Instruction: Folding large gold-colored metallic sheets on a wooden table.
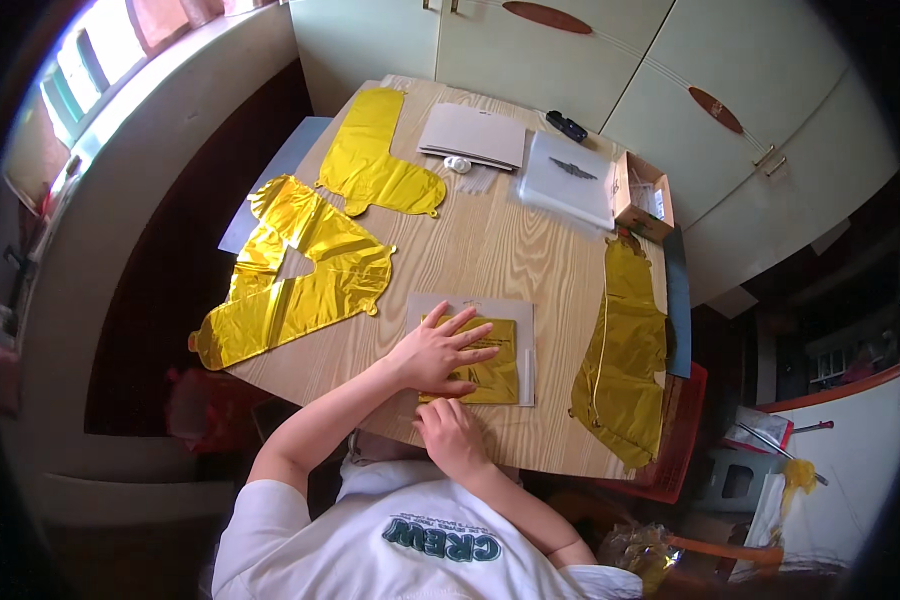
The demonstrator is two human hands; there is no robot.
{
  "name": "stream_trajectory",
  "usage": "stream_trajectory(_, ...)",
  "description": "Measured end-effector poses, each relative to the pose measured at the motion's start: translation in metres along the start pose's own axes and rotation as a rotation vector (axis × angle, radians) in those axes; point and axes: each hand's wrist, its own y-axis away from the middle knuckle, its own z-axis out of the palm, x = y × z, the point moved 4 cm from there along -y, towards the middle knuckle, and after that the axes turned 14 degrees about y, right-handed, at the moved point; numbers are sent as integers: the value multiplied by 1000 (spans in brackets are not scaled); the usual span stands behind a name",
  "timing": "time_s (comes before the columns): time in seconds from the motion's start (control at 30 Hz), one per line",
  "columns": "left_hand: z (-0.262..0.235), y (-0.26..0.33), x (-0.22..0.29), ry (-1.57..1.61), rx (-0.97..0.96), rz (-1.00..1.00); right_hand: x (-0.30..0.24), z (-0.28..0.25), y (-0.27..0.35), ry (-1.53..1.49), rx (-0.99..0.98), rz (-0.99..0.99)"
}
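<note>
Right now the left hand [445, 350] lies flat, palm down, with its fingers spread wide. It presses on a folded gold foil balloon [482, 365] that sits inside a clear flat packet [525, 350]. The fingers point away from the person and a bit to the right. The arm comes in from the low left, bent at the elbow.

The gold balloon is under the palm and sticks out past the fingertips. It is a small flat rectangle, a little wider than it is deep. Its long side runs left to right along the table edge nearest the person.

The right hand [450, 435] sits just below the left hand, close to the body. Its fingers are curled and touch the near edge of the packet. I cannot tell if it pinches anything.

All this lies on a wooden table [490, 250]. Far past the left hand's fingers lie two big gold letter balloons [310, 270], flat and empty. Off to the right of both hands, another gold balloon [625, 350] hangs over the table side. Up at the far end are grey paper sheets [473, 135] and a small cardboard box [642, 197].
</note>
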Motion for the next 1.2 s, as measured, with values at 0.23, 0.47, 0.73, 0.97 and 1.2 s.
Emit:
stream_trajectory(0.23,3,0,-1,5,-1,3,-11,13,-8,147,-49,-72)
stream_trajectory(0.47,-1,0,-1,12,-26,16,-3,7,-1,-6,-78,-121)
stream_trajectory(0.73,1,0,2,40,-72,62,75,-55,58,-1207,194,225)
stream_trajectory(0.97,4,7,12,45,-106,89,166,-150,137,-913,575,465)
stream_trajectory(1.2,-3,11,31,11,-82,109,135,-131,109,77,240,187)
